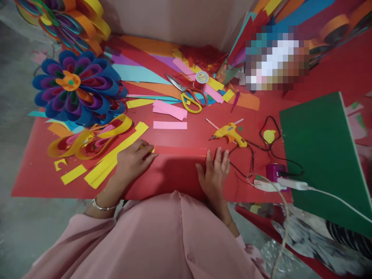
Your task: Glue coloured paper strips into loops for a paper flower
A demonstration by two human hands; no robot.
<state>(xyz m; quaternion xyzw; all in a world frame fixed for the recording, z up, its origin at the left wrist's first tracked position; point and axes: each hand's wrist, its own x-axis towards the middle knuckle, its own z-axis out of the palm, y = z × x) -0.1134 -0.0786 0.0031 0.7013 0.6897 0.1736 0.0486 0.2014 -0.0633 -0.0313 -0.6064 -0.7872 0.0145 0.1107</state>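
Observation:
A red paper strip [180,150] lies lengthwise on the red table in front of me, with a thin yellow edge showing at its ends. My left hand [134,159] is closed at the strip's left end, thumb and fingers pinching there. At the right end, my right hand [215,170] rests open, its fingers spread and the fingertips touching the strip's end. Just beyond are a pink paper strip [170,125] and a small pile of pink strips [170,110]. Yellow paper strips [116,159] lie beside my left hand.
Yellow-and-red-handled scissors [188,97] and a thread spool [201,79] lie farther back. A yellow glue gun [231,133] with a black cord sits right of centre. A blue paper flower [78,87] stands left; a green board [322,155] and purple plug adapter [276,172] are right.

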